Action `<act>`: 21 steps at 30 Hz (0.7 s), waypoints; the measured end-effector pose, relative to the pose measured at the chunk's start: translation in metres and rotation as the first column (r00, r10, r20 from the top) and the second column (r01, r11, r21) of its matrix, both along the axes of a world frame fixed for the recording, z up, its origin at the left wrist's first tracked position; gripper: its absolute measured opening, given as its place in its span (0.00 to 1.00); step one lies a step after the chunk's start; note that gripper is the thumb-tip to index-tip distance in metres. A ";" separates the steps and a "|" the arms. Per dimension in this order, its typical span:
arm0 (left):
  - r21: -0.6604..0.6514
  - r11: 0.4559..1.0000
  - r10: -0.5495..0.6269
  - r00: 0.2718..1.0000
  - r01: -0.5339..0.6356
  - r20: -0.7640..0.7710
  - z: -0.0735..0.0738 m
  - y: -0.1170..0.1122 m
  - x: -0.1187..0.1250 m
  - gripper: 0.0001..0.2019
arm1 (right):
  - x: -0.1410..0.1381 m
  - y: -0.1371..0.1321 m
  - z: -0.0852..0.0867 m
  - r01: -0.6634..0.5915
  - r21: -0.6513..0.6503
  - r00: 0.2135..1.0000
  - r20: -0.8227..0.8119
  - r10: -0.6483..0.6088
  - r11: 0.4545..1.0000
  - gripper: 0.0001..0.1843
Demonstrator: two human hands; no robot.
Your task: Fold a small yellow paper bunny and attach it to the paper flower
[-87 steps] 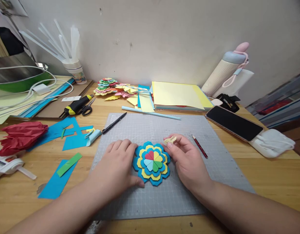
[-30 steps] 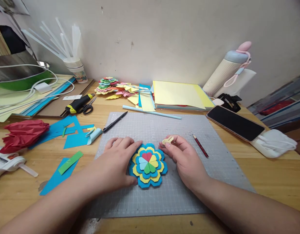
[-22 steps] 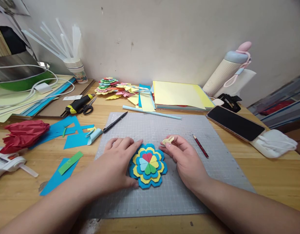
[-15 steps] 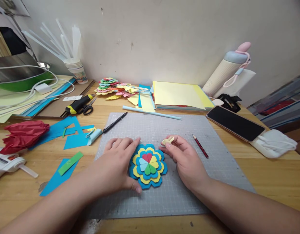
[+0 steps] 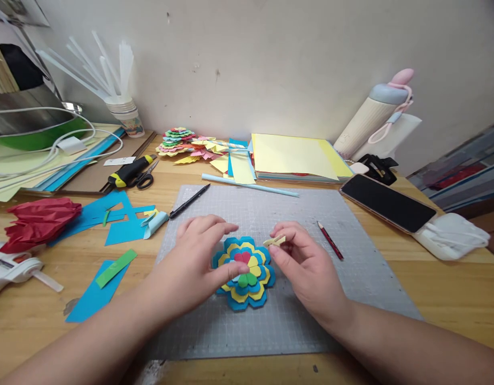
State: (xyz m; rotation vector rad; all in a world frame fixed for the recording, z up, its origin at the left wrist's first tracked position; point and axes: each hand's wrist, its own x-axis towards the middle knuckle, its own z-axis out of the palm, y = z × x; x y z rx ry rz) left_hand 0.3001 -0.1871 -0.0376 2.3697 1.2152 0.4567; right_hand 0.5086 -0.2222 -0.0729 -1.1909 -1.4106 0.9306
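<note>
A layered paper flower (image 5: 242, 297) in blue and yellow, with a centre of red, yellow, green and light blue petals, lies on the grey cutting mat (image 5: 303, 331). Over its left side reaches my left hand (image 5: 205, 251), fingers apart, its thumb crossing the petals; whether it touches them I cannot tell. At the flower's right edge my right hand (image 5: 307, 267) pinches a small pale yellow folded paper piece (image 5: 274, 241) between thumb and fingers. Part of the flower's left is hidden by my left hand.
A black pen (image 5: 190, 201), a pencil (image 5: 330, 240) and a light blue paper stick (image 5: 250, 185) lie around the mat. To the left are blue paper scraps (image 5: 86, 299), a glue gun (image 5: 14, 270) and scissors (image 5: 146, 176). A phone (image 5: 387, 202) rests at the right.
My left hand has lifted and shifted right, its thumb now over the flower's centre. The pale paper piece has tilted and dropped slightly in my right hand.
</note>
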 end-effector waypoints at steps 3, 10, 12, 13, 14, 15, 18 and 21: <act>-0.017 0.996 -0.083 0.980 0.088 0.182 0.006 -0.005 0.006 0.09 | -0.001 -0.005 0.003 -0.098 0.046 0.991 0.100 0.093 0.994 0.03; -0.082 0.988 -0.098 0.944 0.130 0.314 0.002 -0.011 0.013 0.04 | -0.004 -0.008 0.004 -0.206 0.065 0.971 0.134 0.196 0.976 0.04; -0.125 0.987 -0.046 0.934 0.097 0.355 0.000 -0.010 0.014 0.03 | -0.005 -0.008 0.003 -0.178 0.038 0.979 0.106 0.174 0.983 0.05; -0.143 0.987 -0.021 0.929 0.079 0.370 0.000 -0.010 0.014 0.03 | -0.005 -0.007 0.003 -0.166 0.030 0.982 0.096 0.163 0.986 0.05; -0.157 0.986 0.001 0.925 0.064 0.379 0.000 -0.009 0.014 0.03 | -0.005 -0.007 0.003 -0.157 0.026 0.984 0.092 0.154 0.987 0.04; -0.165 0.985 0.016 0.924 0.052 0.382 0.000 -0.009 0.014 0.03 | -0.005 -0.007 0.003 -0.153 0.028 0.985 0.092 0.150 0.988 0.03; -0.169 0.985 0.024 0.923 0.045 0.384 0.000 -0.009 0.014 0.04 | -0.004 -0.007 0.003 -0.155 0.044 0.984 0.098 0.151 0.987 0.02; -0.171 0.984 0.021 0.924 0.048 0.381 0.000 -0.009 0.014 0.04 | -0.004 -0.008 0.004 -0.166 0.050 0.983 0.088 0.161 0.985 0.04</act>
